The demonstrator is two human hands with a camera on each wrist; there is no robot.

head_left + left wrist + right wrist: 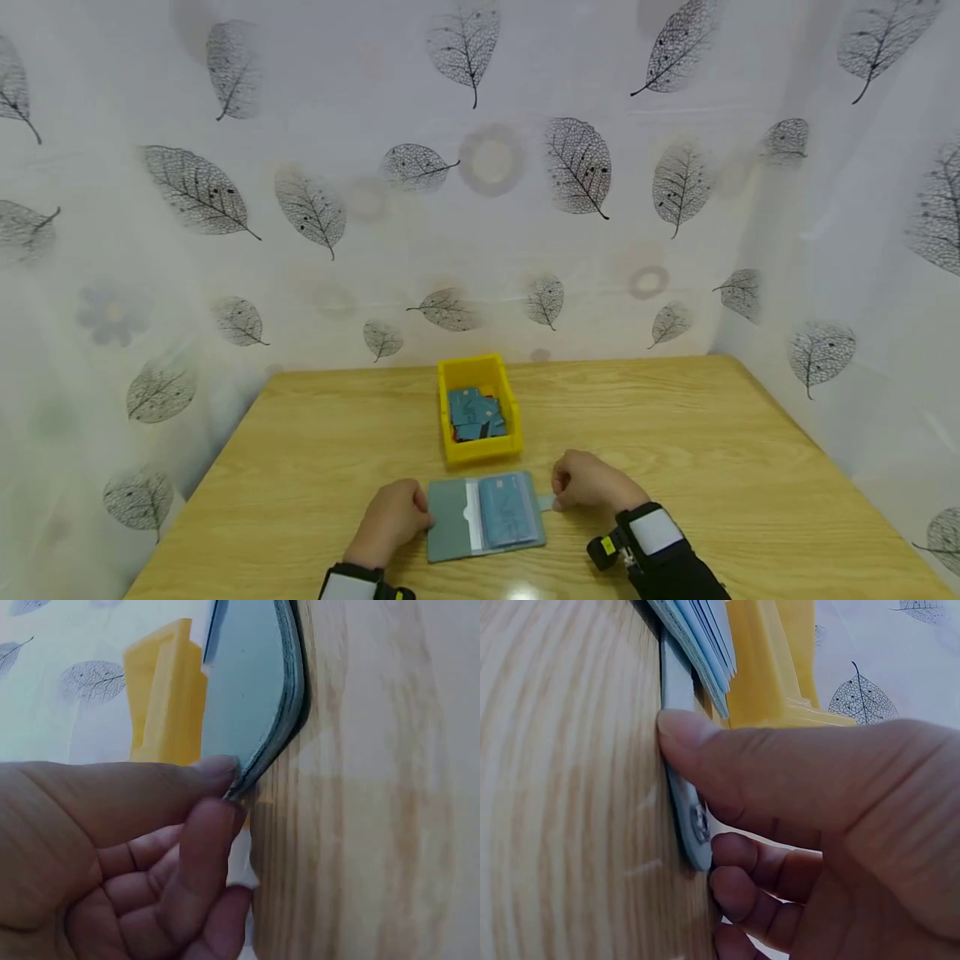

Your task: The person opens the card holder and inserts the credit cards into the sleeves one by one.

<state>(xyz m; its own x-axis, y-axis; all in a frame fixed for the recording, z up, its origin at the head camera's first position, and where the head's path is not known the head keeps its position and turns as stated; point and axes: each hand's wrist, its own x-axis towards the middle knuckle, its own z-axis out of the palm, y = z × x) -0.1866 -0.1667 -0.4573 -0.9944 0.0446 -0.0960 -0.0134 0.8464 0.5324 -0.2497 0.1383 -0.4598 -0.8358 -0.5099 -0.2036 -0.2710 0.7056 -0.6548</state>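
Note:
A grey-green card holder (448, 533) lies opened out on the table, with a blue-green card (508, 508) in the clear sleeves on its right side. My left hand (393, 512) pinches the edge of the left cover (247, 682) between thumb and forefinger. From the holder's right side a short strap (676, 686) sticks out, with a metal snap (699, 823) near its end. My right hand (588, 482) grips this strap, thumb laid across it and the other fingers curled at its far side. The stacked sleeve edges (705, 637) fan slightly in the right wrist view.
Just behind the card holder stands a yellow bin (483, 452), holding a loose pile of blue-green cards (472, 408). The wooden table (675, 417) ends at a pale curtain (495, 242) printed with leaves, which also hangs along both sides.

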